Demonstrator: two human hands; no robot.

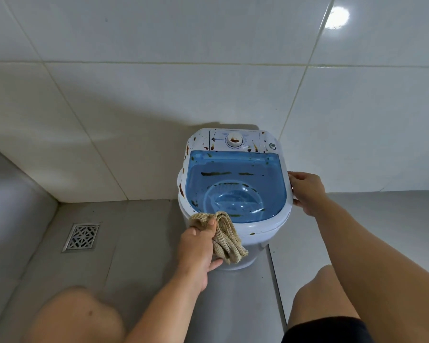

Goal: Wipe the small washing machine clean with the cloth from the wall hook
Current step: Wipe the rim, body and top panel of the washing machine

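Left hand (198, 246): my fingers (211, 222) are clenched around the cloth (227, 237), bunched up, its loose end hanging down below my grip.
Right hand (307, 191): my fingers are wrapped on the right edge of the washing machine (258, 227), grasping the rim to steady it.
Washing machine: it stands on the floor (139, 243) against the tiled wall (134, 107), straight ahead, between my two hands.
Cloth against machine: it touches the near-left corner of the rim, just beside my left fingers.
Dirt: brown streaks lie across the blue lid (235, 186), and more spots sit on the control panel (234, 141), all beyond and to the right of my left fingers.
Long axis: the lid streaks run side to side, so I judge a sideways stroke suits them.
Nearer hand: the left, already carrying the cloth.
Next move, as I judge it: push the cloth up and rightward over the lid.
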